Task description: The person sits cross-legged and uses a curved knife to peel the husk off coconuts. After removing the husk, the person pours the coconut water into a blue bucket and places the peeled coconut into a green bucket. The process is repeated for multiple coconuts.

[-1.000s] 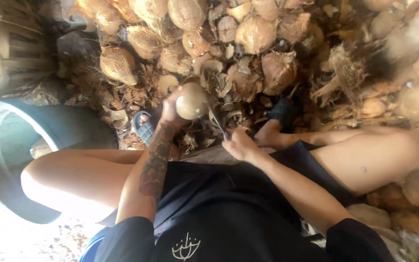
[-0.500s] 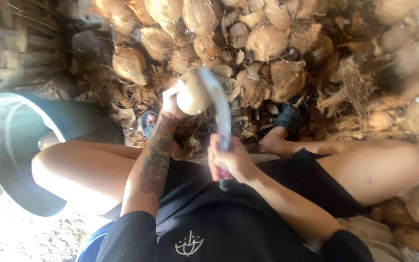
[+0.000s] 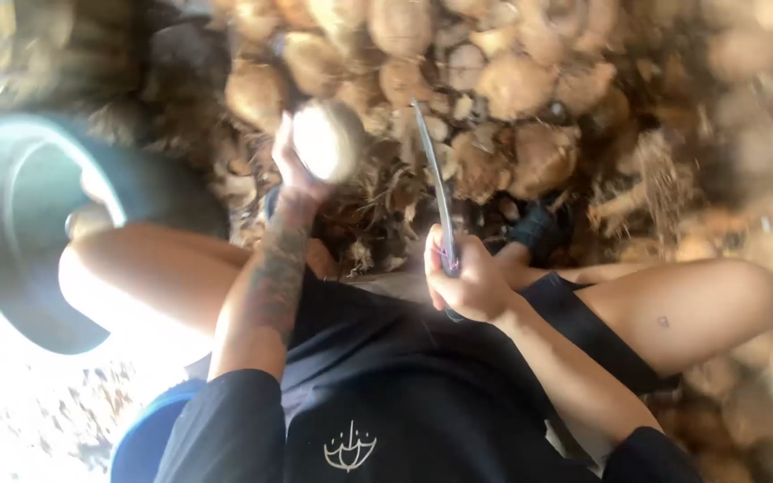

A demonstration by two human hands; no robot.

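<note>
Pale, husked coconut sits cupped in the left hand, raised above the teal tub; it looks hard, heavy and round, best cradled from below. Right of the coconut, the right hand fists a curved knife

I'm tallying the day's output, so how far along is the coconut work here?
Done: the coconut in the left hand looks pale and stripped of husk, and loose husk scraps lie by the feet. In hand: the right hand grips a long blade, raised beside the coconut and apart from it. Left: a large pile of brown coconuts lies ahead. What the round tub holds is unclear.
</note>
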